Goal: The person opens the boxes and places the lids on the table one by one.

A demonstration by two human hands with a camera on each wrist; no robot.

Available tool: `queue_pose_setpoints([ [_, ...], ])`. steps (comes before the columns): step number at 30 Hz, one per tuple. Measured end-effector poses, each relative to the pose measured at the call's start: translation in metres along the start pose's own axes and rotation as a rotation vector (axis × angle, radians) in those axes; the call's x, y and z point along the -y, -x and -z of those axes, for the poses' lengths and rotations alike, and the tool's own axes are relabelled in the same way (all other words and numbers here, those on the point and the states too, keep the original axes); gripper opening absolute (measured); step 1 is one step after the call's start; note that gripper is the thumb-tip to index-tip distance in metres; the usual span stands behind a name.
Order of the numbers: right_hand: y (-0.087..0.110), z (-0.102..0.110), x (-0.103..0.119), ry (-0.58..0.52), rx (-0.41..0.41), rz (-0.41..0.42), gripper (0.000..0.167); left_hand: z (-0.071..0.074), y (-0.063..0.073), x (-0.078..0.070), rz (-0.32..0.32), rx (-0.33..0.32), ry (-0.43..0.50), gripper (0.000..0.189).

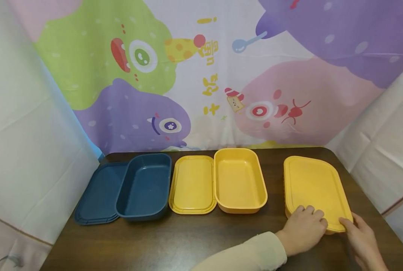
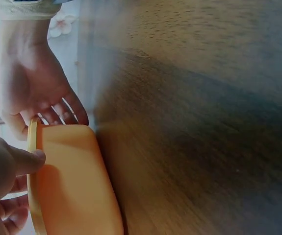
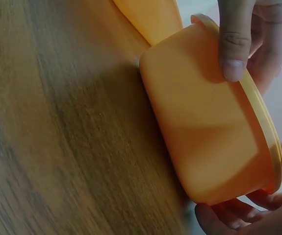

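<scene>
A yellow food container (image 3: 204,117) with its yellow lid (image 1: 313,188) on top sits at the right of the table. My left hand (image 1: 304,229) grips its front edge, the thumb (image 2: 30,161) on the side at the rim and the curled fingers over the lid. At the front right corner, my right hand (image 1: 362,237) holds the container with the thumb on the lid's edge and the other fingers (image 3: 229,215) around the side. The lid's rim lies along the container's top edge in both wrist views. The container's inside is hidden.
Left of it stands an uncovered yellow container (image 1: 240,178), with a loose yellow lid (image 1: 192,184) beside it. Farther left, an uncovered dark blue container (image 1: 145,188) overlaps a dark blue lid (image 1: 101,192). A printed cartoon cloth (image 1: 218,131) hangs behind the brown table (image 1: 147,244).
</scene>
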State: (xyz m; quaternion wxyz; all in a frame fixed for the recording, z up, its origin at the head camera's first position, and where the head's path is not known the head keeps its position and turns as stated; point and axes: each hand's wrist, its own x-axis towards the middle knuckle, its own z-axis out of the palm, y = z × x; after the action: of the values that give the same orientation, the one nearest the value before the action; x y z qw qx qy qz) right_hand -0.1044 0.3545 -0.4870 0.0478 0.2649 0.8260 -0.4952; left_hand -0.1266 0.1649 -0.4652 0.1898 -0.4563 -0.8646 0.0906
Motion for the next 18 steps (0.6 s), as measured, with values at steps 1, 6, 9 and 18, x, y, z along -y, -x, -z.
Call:
queue_pose_setpoints([
  [1,-0.0003,0.0009,0.0,0.003,0.005,0.0,0.072,-0.0003,-0.0004,0.0,0.002,-0.006,-0.004,0.02],
  [6,-0.0013,0.0035,0.0,0.006,0.034,-0.004,0.074,-0.0009,-0.0016,-0.0032,-0.006,-0.009,-0.049,0.022],
  [9,-0.0012,0.0035,0.0002,-0.003,0.048,-0.008,0.076,-0.0002,-0.0013,-0.0055,-0.027,-0.004,-0.095,0.025],
  [18,-0.0006,0.0056,-0.0004,0.038,0.031,0.009,0.081,0.0057,-0.0029,-0.0034,-0.025,0.043,-0.074,0.025],
])
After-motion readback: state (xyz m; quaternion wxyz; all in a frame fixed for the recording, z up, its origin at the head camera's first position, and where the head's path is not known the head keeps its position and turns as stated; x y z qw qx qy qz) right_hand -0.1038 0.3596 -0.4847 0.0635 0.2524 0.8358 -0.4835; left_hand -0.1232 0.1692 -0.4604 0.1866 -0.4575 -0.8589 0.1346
